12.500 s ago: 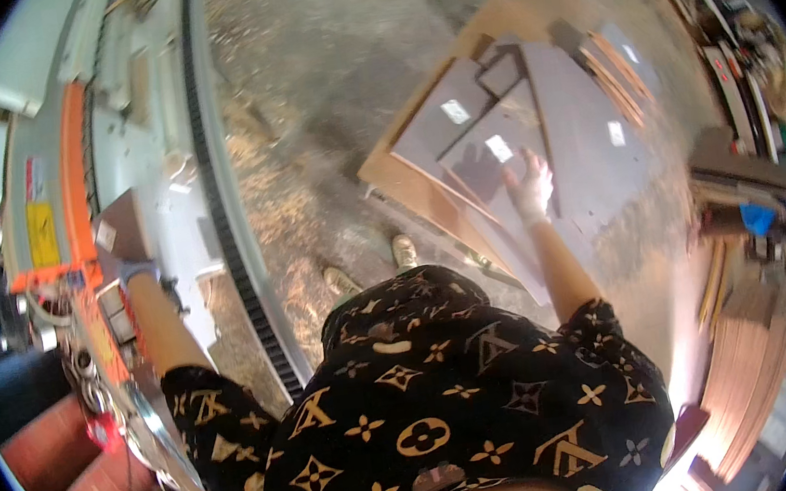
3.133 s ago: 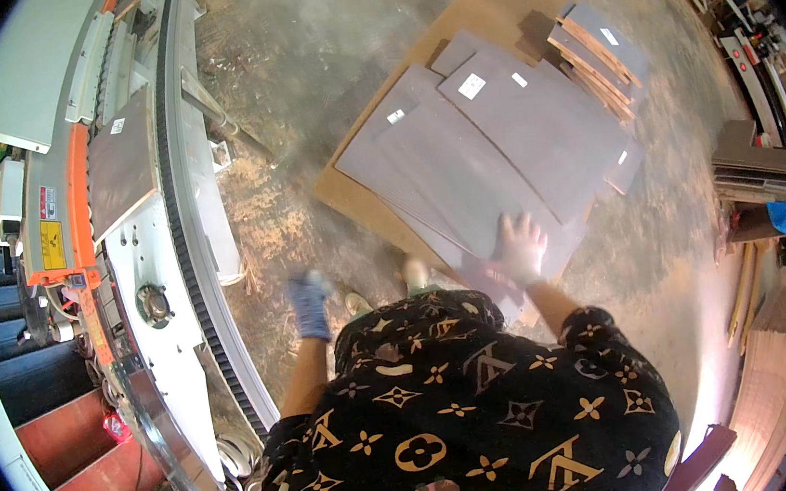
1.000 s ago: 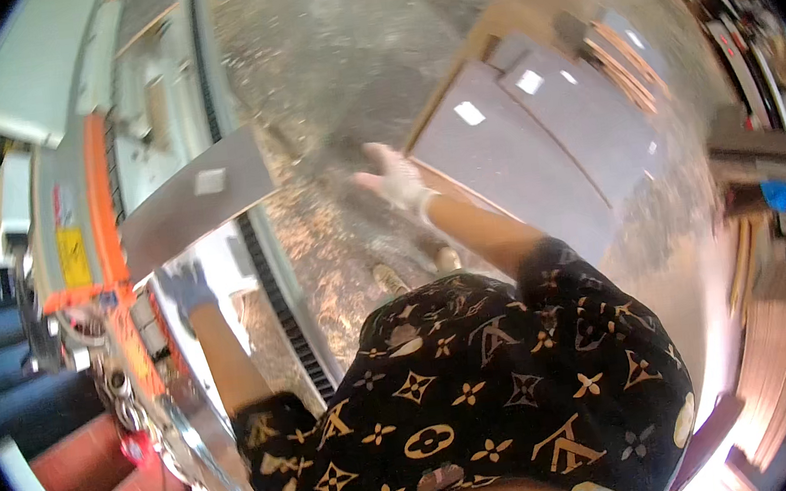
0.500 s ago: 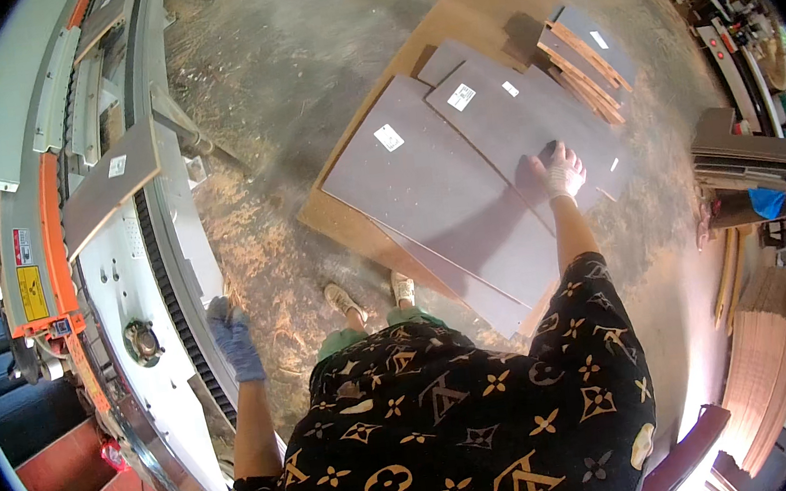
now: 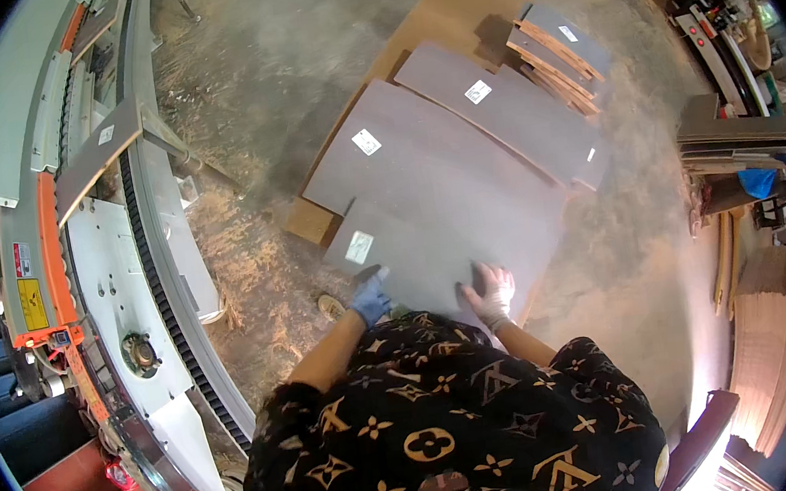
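Observation:
A flat grey panel (image 5: 422, 247) with a white label near its left corner lies close in front of my body. My left hand (image 5: 372, 296), in a blue glove, grips its near left edge. At the near edge further right, my right hand (image 5: 492, 294) in a white glove holds the panel, thumb and fingers spread over its top face. Beyond it lies another labelled grey panel (image 5: 398, 121), partly covered by the held one. A third grey panel (image 5: 524, 119) rests to the right. My fingertips under the panel are hidden.
A brown sheet (image 5: 443, 7) lies under the panels on the dusty floor. Several narrow boards (image 5: 551, 58) are piled at the far right. Along my left runs a machine with an orange rail (image 5: 53, 245), a grey strip (image 5: 97, 158) across it. Stacked sheets (image 5: 771, 328) stand at right.
My left hand has come away from the machine's side to the panel. My right hand has drawn back toward my body, and a grey panel has been pulled nearer and turned.

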A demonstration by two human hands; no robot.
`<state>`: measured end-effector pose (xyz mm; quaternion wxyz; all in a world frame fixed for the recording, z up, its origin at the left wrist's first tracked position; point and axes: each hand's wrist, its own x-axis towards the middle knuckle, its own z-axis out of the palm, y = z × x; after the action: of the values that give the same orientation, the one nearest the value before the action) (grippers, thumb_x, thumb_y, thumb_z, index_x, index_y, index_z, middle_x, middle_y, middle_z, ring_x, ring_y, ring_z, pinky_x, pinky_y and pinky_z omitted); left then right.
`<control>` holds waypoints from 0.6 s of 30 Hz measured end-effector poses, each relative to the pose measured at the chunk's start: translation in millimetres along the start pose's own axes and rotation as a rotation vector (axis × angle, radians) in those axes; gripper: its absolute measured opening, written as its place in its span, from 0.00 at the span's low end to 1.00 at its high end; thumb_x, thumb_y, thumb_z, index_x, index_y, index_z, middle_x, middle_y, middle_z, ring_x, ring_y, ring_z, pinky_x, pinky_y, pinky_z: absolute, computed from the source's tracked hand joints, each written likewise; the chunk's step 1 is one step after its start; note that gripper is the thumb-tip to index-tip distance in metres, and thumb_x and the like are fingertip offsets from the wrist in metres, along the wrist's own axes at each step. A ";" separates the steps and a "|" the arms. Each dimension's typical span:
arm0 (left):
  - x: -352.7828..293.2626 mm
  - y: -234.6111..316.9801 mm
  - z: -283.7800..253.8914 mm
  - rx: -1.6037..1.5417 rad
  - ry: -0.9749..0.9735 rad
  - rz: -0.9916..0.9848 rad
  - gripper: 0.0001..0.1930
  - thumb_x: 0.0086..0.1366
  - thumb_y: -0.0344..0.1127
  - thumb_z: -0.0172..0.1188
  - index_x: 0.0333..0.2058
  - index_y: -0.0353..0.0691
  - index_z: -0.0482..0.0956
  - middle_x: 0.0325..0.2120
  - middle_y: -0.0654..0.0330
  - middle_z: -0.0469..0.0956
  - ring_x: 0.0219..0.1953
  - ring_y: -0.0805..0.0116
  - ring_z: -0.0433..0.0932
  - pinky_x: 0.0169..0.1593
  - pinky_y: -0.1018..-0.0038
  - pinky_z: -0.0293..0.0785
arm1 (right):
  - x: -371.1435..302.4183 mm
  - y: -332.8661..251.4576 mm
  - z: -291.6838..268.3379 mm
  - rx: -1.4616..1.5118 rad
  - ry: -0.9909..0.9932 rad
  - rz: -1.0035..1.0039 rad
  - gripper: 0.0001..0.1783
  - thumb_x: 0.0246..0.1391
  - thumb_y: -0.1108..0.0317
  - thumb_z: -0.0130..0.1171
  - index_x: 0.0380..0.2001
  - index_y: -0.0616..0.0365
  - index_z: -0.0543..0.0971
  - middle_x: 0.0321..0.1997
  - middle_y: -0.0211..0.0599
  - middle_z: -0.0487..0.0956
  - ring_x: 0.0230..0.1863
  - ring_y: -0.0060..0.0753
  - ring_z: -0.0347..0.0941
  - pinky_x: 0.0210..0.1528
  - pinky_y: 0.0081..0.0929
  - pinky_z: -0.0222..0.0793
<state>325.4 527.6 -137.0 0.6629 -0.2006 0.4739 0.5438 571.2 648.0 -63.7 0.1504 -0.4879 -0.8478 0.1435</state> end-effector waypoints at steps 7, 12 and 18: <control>-83.3 35.3 16.1 0.051 0.315 0.535 0.27 0.57 0.55 0.58 0.45 0.38 0.71 0.34 0.61 0.76 0.30 0.70 0.75 0.30 0.77 0.71 | 52.5 -73.1 -15.5 0.278 -0.257 -0.013 0.23 0.38 0.62 0.61 0.41 0.53 0.74 0.36 0.41 0.76 0.37 0.46 0.70 0.46 0.38 0.65; -167.4 63.8 -57.5 -0.111 0.483 0.775 0.29 0.55 0.56 0.59 0.46 0.38 0.71 0.35 0.61 0.76 0.33 0.68 0.75 0.35 0.76 0.73 | 59.7 -93.6 30.5 0.638 -0.179 0.010 0.24 0.48 0.60 0.54 0.48 0.62 0.71 0.49 0.54 0.69 0.49 0.48 0.67 0.49 0.36 0.67; -275.3 89.9 -177.9 -0.668 0.570 0.916 0.26 0.56 0.53 0.60 0.47 0.41 0.69 0.39 0.62 0.76 0.38 0.67 0.75 0.34 0.76 0.76 | 66.1 -265.0 22.0 1.371 -0.898 0.181 0.34 0.50 0.68 0.56 0.60 0.56 0.56 0.55 0.40 0.64 0.53 0.36 0.61 0.55 0.33 0.58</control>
<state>181.7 271.9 34.8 0.1126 -0.3104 0.4744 0.8160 323.0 575.4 27.2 0.0496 -0.2503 -0.5089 0.8221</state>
